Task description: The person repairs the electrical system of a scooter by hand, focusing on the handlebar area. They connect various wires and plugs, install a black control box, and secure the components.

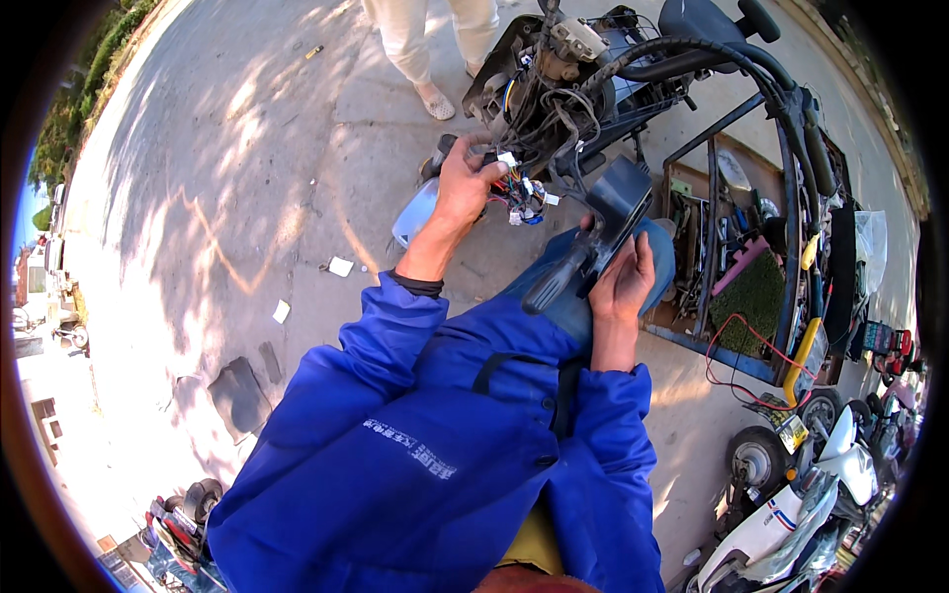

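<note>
My left hand (469,181) is closed at a bundle of thin coloured wires (524,198), with a white plug connector (507,159) by its fingertips. The wires hang beside the stripped front of a scooter (563,104). My right hand (624,281) lies palm up under a black handlebar part, a smooth plastic housing (621,198) with a ribbed grip (554,281) pointing down and left. Its thumb shows, but the fingers mostly go behind the housing. A pale blue translucent plastic piece (415,212) sits beside my left wrist.
A metal-framed tray (736,368) of tools stands on the right, with a green mat (749,301) and a red cable (714,368). Another person's legs (403,40) are ahead. Parked scooters (761,534) line the lower right. Paper scraps (340,267) lie on the concrete.
</note>
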Available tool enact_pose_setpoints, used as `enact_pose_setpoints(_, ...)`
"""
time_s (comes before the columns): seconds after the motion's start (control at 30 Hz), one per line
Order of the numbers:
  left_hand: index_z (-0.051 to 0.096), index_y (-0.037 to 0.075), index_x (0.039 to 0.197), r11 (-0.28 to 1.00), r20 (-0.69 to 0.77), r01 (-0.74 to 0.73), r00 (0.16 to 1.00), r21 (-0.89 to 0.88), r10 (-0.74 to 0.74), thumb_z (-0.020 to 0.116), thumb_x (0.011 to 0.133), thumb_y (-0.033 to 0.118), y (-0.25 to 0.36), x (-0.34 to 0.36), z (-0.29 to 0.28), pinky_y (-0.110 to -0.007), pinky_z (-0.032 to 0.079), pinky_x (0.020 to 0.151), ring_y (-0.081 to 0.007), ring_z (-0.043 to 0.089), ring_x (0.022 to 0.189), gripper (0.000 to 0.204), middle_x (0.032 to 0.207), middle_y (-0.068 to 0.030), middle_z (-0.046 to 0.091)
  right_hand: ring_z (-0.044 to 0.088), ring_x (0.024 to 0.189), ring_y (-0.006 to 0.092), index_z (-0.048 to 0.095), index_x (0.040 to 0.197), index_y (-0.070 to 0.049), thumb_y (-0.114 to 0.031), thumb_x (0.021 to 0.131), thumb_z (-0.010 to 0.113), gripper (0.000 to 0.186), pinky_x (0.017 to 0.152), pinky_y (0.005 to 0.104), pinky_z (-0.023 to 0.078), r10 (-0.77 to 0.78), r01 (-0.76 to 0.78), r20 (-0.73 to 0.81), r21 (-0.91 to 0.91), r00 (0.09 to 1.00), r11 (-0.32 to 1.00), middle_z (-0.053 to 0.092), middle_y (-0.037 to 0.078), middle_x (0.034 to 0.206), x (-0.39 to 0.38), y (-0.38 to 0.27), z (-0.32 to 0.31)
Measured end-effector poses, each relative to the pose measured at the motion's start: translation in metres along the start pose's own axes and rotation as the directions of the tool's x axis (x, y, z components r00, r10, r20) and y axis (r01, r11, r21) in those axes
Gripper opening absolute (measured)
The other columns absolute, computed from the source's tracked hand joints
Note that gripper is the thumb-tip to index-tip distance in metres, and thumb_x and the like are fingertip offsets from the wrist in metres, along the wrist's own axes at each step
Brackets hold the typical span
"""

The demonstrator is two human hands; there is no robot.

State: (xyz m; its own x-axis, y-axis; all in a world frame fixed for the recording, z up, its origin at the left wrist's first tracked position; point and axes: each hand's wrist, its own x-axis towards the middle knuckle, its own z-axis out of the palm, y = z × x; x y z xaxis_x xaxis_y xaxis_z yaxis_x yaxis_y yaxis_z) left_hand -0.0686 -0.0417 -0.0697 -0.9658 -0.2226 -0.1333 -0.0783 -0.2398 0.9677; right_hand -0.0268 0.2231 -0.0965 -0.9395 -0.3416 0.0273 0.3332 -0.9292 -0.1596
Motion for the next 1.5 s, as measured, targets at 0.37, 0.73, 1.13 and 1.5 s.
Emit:
enact_pose_setpoints(0.37, 0.046, -0.010, 0.146, 1.000, 0.131, 0.017, 0.991, 0.008, -0.018, 0.067, 0.088, -0.007, -0.009, -0.012, -0.010, -0.033, 0.056, 0.089, -0.0190, 0.068, 0.101, 0.061, 0.115, -0.0144, 0.071, 0.062, 0.121, 0.0426, 0.037, 0.152, 0.009, -0.038, 0.109, 0.042, 0.064, 0.104, 0.0508, 0.053, -0.095, 0.069, -0.171, -0.153, 0.981, 0.986, 0.057, 0.035, 0.136, 0.001, 0.005, 0.008)
enact_pose_setpoints(0.73, 0.049, -0.011, 0.141, 1.000, 0.150, 0.019, 0.988, 0.023, -0.022, 0.066, 0.091, -0.004, -0.003, -0.011, -0.012, -0.032, 0.056, 0.090, -0.0189, 0.070, 0.101, 0.053, 0.116, -0.0150, 0.071, 0.047, 0.141, 0.0476, 0.038, 0.154, 0.005, -0.028, 0.108, 0.047, 0.056, 0.122, 0.0575, 0.035, -0.005, 0.005, -0.058, 0.007, 0.998, 1.000, 0.048, 0.026, 0.155, 0.000, -0.001, -0.003)
enact_pose_setpoints(1.13, 0.052, -0.010, 0.136, 0.996, 0.062, 0.080, 0.995, 0.031, -0.082, 0.067, 0.088, -0.005, -0.004, -0.002, -0.009, -0.030, 0.058, 0.081, -0.0195, 0.072, 0.092, 0.051, 0.108, -0.0158, 0.072, 0.058, 0.127, 0.0440, 0.037, 0.153, 0.007, -0.034, 0.108, 0.045, 0.060, 0.110, 0.0537, 0.047, -0.052, 0.041, -0.125, -0.091, 0.991, 0.995, 0.053, 0.033, 0.142, 0.002, 0.006, 0.014)
enact_pose_setpoints(1.5, 0.053, -0.009, 0.133, 0.993, 0.039, 0.096, 0.995, -0.068, -0.093, 0.066, 0.087, -0.008, -0.012, -0.001, -0.011, -0.030, 0.056, 0.082, -0.0190, 0.070, 0.095, 0.048, 0.110, -0.0153, 0.070, 0.048, 0.139, 0.0494, 0.038, 0.154, 0.005, -0.029, 0.109, 0.046, 0.057, 0.120, 0.0577, 0.036, 0.002, -0.002, 0.002, 0.025, 1.000, 1.000, 0.048, 0.026, 0.155, 0.000, 0.000, 0.000)
